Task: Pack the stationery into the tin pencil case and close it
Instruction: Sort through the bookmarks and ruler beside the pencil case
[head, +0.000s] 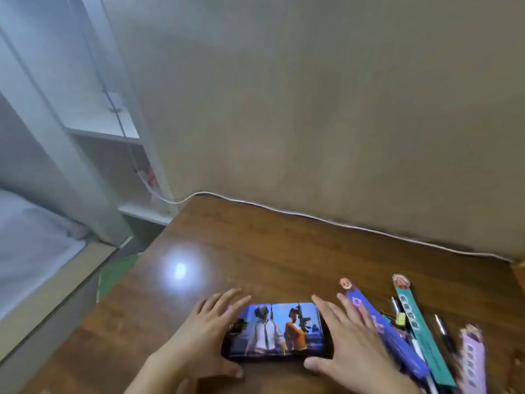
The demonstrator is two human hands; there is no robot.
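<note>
The tin pencil case (277, 331) lies closed on the wooden desk (255, 251), its lid printed with two game figures. My left hand (199, 334) rests on its left end, fingers spread over the edge and thumb at the front corner. My right hand (349, 339) rests on its right end in the same way. To the right lie a blue ruler (389, 334) with a cartoon head, a teal ruler (423, 334), a pink ruler (471, 359), a few pens (443, 331) and a binder clip (399, 318).
A white cable (312, 216) runs along the desk's back edge against a beige wall. A white shelf unit (113, 137) and a bed (34, 245) stand to the left. A green chair (113, 274) peeks out beside the desk's left edge.
</note>
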